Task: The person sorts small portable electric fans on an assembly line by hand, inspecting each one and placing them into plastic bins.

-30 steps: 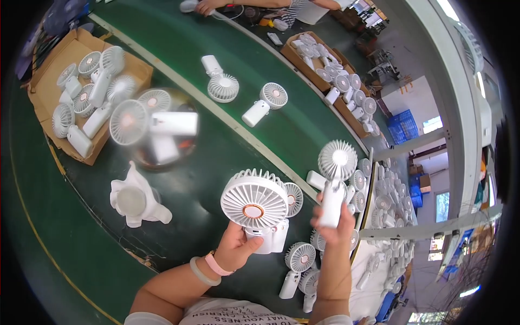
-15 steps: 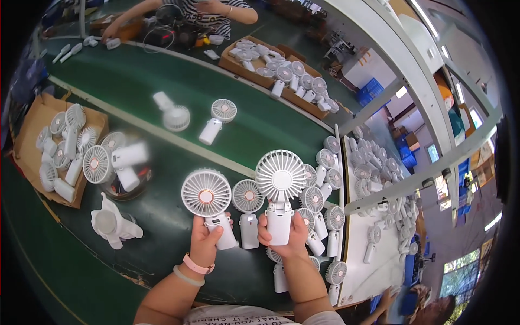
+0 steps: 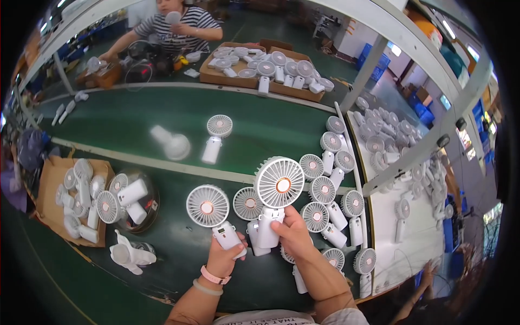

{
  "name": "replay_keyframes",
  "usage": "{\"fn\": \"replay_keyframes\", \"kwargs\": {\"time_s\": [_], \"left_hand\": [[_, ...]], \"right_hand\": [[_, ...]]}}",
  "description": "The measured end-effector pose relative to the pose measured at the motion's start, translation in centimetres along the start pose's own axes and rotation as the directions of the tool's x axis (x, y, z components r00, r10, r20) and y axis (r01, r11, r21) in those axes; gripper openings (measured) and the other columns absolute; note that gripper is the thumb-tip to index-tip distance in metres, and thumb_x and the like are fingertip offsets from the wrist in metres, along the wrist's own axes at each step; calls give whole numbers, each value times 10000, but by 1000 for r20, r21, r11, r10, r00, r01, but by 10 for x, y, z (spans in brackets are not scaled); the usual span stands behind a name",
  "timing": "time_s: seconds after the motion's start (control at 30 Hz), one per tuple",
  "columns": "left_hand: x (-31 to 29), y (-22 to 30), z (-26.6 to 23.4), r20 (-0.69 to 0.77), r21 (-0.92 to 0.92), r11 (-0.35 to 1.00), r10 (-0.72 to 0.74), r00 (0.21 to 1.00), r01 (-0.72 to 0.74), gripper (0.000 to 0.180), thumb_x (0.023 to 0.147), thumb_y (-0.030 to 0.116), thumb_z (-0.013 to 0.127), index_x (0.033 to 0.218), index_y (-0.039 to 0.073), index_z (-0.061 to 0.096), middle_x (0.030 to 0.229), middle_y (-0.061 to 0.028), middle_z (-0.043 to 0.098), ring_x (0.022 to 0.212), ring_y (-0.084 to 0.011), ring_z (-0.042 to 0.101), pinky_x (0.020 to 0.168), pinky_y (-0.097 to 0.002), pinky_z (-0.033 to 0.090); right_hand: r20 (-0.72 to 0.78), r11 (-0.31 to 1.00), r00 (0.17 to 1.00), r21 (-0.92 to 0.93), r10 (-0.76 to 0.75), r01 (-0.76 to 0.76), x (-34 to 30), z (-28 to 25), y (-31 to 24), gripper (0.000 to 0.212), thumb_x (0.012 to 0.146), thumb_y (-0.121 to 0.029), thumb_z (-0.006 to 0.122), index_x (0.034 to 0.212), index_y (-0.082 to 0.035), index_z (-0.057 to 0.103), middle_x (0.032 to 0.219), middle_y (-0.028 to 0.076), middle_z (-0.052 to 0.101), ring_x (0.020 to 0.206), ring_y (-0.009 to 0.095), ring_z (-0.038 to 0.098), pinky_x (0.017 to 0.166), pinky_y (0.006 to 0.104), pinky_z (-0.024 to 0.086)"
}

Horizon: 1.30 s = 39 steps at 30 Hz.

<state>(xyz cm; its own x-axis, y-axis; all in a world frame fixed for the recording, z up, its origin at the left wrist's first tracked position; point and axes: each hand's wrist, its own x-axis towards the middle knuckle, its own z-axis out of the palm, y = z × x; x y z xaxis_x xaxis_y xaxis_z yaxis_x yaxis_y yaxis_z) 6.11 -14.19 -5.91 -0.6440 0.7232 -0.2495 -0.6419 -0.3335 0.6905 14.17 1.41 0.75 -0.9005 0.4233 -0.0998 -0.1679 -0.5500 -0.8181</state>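
My left hand is closed round the handle of a white handheld fan, whose round grille has an orange-ringed centre and whose handle shows a small dark display. Closed on a second white handheld fan is my right hand, its thumb across the top of the handle. That fan's orange-ringed grille faces me. Between and behind the two lies another white fan, its handle partly covered by the right-hand fan. Several similar fans are spread on the dark green table to the right of my right hand.
A cardboard box of fans stands at left beside a round container with fans on it. Nearer lies a crumpled white bag. Fans lie on the green belt. Across it, a person in stripes works beside fan-filled boxes.
The fan in my right hand has turned from its plain white-centred side to its orange-ringed side, and my right thumb now crosses its handle. The whole view has shifted.
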Motion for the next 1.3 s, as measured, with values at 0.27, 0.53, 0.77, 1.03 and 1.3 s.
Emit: {"fn": "replay_keyframes", "kwargs": {"time_s": [0.27,0.53,0.77,1.03,1.3], "left_hand": [[-3,0,0,-13,35,999,11,1000,-11,313,721,-35,622,976,44,458,848,-88,573,742,-209,593,491,-296,478],[-1,-1,-6,7,23,1000,4,1000,-4,392,687,66,693,995,59,450,923,-87,512,818,-209,546,481,-300,465],[-1,-6,-4,84,-20,1000,-13,996,15,381,669,42,692,959,93,450,892,-78,496,821,-217,541,464,-302,464],[-1,-5,-11,269,-229,970,-22,963,86,360,675,40,678,958,96,463,934,-91,495,874,-260,550,663,-393,531],[-1,-6,-12,225,-270,960,-9,974,71,443,670,25,670,1064,78,475,1026,-123,535,906,-252,572,775,-442,504]], "right_hand": [[-53,969,995,-236,-84,69,2,-2,-3,461,792,38,561,1223,-5,403,1142,72,534,1021,140,529,872,294,431],[-44,981,995,-178,-91,81,3,3,1,512,765,50,577,1235,3,380,1198,85,497,1101,167,490,946,323,377],[-43,969,997,-243,-65,52,4,-5,5,444,789,34,571,1201,-8,411,1067,62,563,931,111,564,781,258,469],[-43,968,998,-250,-36,24,6,-5,8,424,784,40,564,1186,4,432,1068,73,564,933,130,567,805,274,461],[-126,972,988,-227,-89,59,5,1,4,425,747,20,575,1155,31,460,1078,109,576,990,181,561,881,311,423]]}}
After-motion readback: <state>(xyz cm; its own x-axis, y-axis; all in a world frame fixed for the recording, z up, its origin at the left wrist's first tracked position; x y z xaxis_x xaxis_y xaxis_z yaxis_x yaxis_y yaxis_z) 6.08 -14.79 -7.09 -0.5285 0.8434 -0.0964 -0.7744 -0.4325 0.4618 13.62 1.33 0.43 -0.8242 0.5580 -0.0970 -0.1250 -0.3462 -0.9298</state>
